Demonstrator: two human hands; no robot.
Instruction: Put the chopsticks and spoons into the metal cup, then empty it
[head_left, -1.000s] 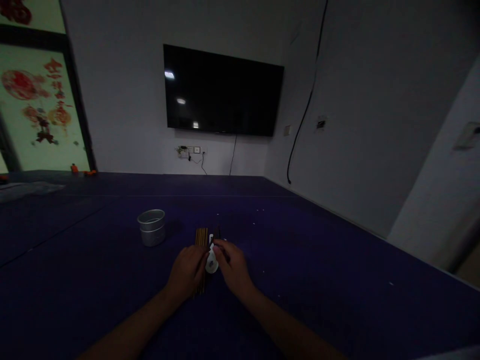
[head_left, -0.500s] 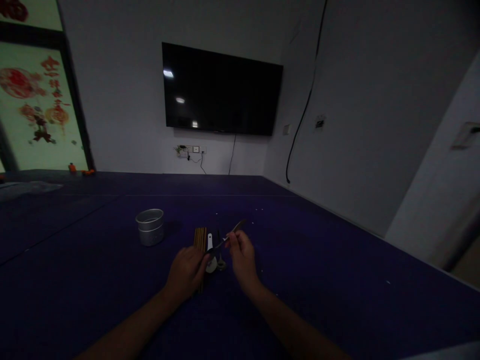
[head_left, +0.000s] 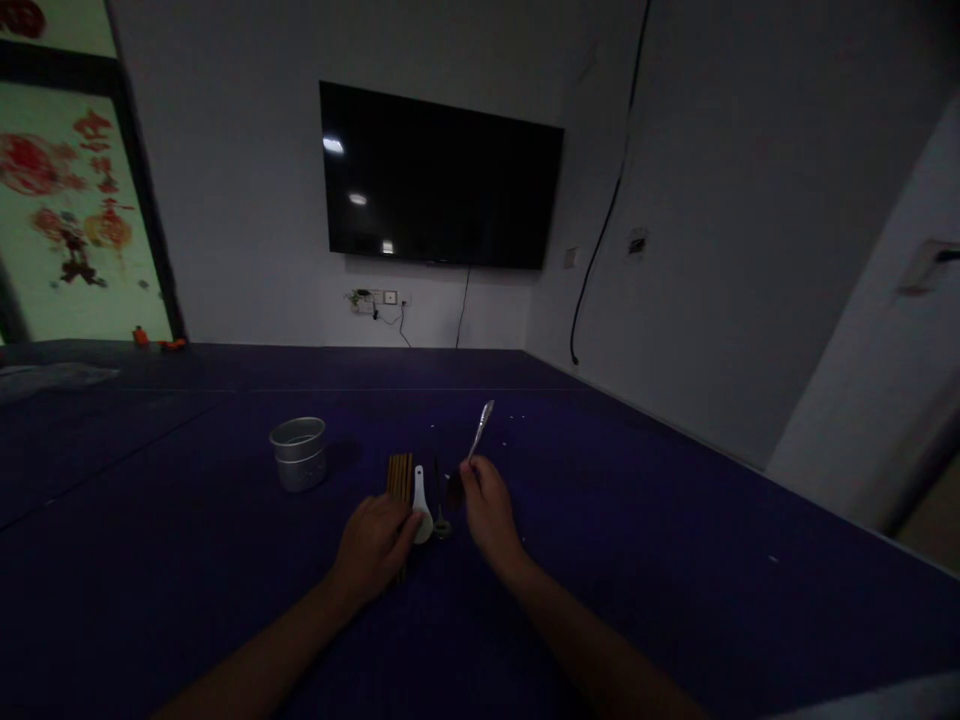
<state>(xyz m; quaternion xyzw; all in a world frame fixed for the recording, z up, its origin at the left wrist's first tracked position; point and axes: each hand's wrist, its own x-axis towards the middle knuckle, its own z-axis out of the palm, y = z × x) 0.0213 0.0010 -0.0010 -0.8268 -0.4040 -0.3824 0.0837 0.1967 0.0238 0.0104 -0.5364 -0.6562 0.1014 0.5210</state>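
Observation:
My right hand [head_left: 489, 510] is closed on a slim silver metal spoon [head_left: 482, 428], its patterned handle pointing up and away. The spoon's lower end, by my fingers, is dark and hard to make out. My left hand [head_left: 375, 545] lies over a row of wooden chopsticks [head_left: 400, 474], hiding their middle; its thumb is apart from the fingers, near a white soup spoon [head_left: 420, 490]. Just right of that spoon lies another metal spoon [head_left: 442, 527] with a thin dark handle, between my two hands.
A silver metal cup [head_left: 298, 455] stands left of the chopsticks on the dark purple surface [head_left: 637, 560]. Small white bits are scattered to the right. Clear plastic [head_left: 52, 378] and orange objects [head_left: 172, 344] lie far left. A television [head_left: 442, 180] hangs on the wall.
The metal spoon has come away from my left hand and swung more upright in my right hand. My left hand has stayed over the chopsticks.

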